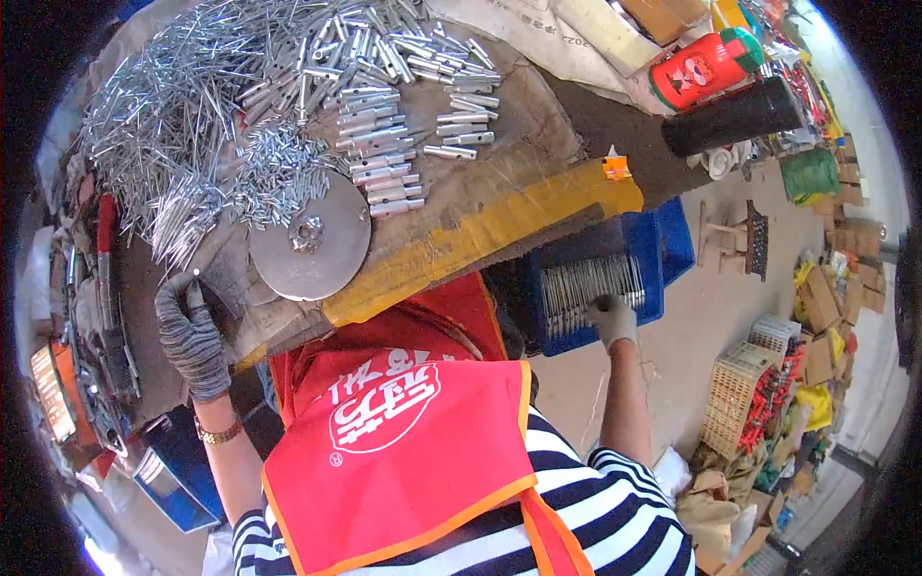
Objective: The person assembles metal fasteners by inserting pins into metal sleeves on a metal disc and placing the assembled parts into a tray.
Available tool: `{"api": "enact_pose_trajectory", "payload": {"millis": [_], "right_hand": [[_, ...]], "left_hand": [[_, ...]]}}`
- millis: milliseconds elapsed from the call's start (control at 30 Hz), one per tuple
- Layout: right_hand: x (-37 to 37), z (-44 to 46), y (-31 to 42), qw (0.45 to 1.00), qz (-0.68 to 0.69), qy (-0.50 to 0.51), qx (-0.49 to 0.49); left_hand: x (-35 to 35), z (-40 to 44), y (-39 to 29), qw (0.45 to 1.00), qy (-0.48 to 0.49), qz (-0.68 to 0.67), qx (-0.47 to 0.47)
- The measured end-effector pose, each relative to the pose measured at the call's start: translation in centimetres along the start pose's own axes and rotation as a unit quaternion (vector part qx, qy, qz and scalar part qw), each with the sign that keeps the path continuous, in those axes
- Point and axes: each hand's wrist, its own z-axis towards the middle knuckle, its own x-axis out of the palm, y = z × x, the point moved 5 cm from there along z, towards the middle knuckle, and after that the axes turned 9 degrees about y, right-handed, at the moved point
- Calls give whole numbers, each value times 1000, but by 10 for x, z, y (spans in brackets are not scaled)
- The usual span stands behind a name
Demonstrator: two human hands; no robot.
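My left hand [192,336], in a grey striped knit glove, is at the left of the bench beside a bundle of thin metal pins [184,219]. Its thumb and fingertips are pinched together, with a tiny bright spot at their tips; what they hold is too small to name. To the right of my body, my right hand [615,320], also gloved, reaches into a blue bin [651,240] at the near end of a row of thin metal rods [591,288]. Its fingers are curled, and anything inside them is hidden. A round metal disc [331,254] with a central nut lies on the bench.
Short metal pins [279,168] are heaped behind the disc, with long thin rods [158,125] further left. Metal tubes [379,154] lie in stacked columns. A red bottle [701,72] and black cylinder [735,117] are at the right. Yellow tape [480,240] covers the bench edge.
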Motion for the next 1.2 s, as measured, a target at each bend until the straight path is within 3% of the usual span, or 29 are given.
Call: {"api": "enact_pose_trajectory", "payload": {"millis": [67, 133, 267, 367, 467, 800, 967, 1033, 1200], "right_hand": [[-20, 6, -23, 998, 28, -41, 30], [-54, 9, -36, 992, -48, -105, 47], [-74, 29, -76, 985, -44, -117, 119], [-66, 39, -85, 985, -78, -86, 130], [-40, 54, -96, 992, -73, -60, 79], [17, 19, -15, 994, -89, 71, -2], [36, 16, -25, 996, -80, 44, -13], [36, 13, -18, 993, -31, 110, 26], [38, 13, -14, 993, -74, 94, 0]], "left_hand": [[1, -1, 1, 1000, -5, -4, 3], [0, -1, 0, 1000, -3, -3, -3], [4, -5, 11, 999, 16, -9, -29], [3, -5, 10, 999, 17, 1, -33], [3, -4, 9, 999, 3, -11, -30], [2, -3, 7, 1000, 1, -5, -22], [2, -3, 4, 1000, -1, -15, -13], [1, -2, 1, 1000, -2, -22, -20], [0, 0, -6, 1000, -7, -13, -18]]}}
